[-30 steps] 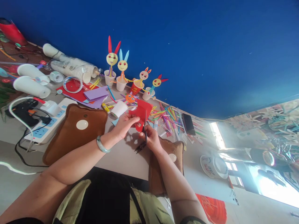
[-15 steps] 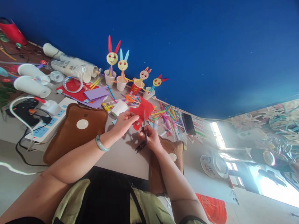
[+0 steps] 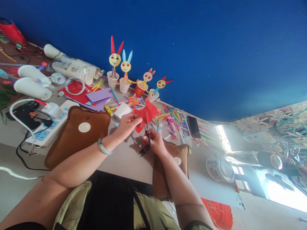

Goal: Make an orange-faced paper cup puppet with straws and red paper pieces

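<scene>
My left hand pinches the near left edge of a piece of red paper, held up above the table. In my right hand is a pair of black-handled scissors, its blades pointing away from me and lying against the paper. Both hands are closed. Just behind the paper lies an orange paper face, and a white paper cup rests on its side near my left fingers. Coloured sticks and pens are scattered to the right of the paper.
Rabbit-faced figures in cups line the blue wall. On the left are a power strip, a brown cushion, purple paper and stacked cups. A phone and a white bowl stand on the right.
The red paper has shifted and bent slightly around the scissors, whose blades have tipped a little to the left. Both hands stay in nearly the same place.
</scene>
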The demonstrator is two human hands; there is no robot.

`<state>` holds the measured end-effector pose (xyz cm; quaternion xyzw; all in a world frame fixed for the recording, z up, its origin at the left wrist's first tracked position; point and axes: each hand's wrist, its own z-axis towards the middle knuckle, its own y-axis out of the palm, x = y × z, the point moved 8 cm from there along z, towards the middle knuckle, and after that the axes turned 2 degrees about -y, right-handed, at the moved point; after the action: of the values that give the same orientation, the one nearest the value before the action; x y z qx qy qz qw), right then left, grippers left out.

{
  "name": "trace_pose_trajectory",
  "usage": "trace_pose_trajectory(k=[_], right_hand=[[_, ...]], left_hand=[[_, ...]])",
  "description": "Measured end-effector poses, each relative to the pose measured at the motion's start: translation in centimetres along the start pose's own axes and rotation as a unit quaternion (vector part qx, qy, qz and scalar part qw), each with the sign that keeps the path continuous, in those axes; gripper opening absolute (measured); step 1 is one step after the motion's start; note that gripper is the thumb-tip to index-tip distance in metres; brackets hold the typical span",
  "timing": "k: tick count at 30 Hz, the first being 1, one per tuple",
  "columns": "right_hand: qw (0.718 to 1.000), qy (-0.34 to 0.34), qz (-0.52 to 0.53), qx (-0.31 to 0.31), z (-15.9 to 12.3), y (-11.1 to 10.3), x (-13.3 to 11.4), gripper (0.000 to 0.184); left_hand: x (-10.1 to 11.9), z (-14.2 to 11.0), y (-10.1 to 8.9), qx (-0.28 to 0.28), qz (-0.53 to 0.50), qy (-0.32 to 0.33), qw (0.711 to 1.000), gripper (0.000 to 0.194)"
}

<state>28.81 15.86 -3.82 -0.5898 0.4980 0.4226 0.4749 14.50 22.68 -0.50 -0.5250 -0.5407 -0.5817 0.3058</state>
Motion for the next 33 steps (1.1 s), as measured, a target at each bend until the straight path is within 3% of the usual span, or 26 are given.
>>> trace_pose_trajectory(k=[9, 33], right_hand=[[1.000, 0.014, 0.008, -0.003, -0.04, -0.01, 0.33, 0.050], [1.000, -0.004, 0.018, 0.007, -0.12, -0.12, -0.06, 0.057]], left_hand=[[0.24, 0.10, -0.55, 0.026, 0.023, 0.019, 0.999, 0.023], [0.27, -0.19, 0.32, -0.012, 0.047, 0.029, 0.998, 0.020]])
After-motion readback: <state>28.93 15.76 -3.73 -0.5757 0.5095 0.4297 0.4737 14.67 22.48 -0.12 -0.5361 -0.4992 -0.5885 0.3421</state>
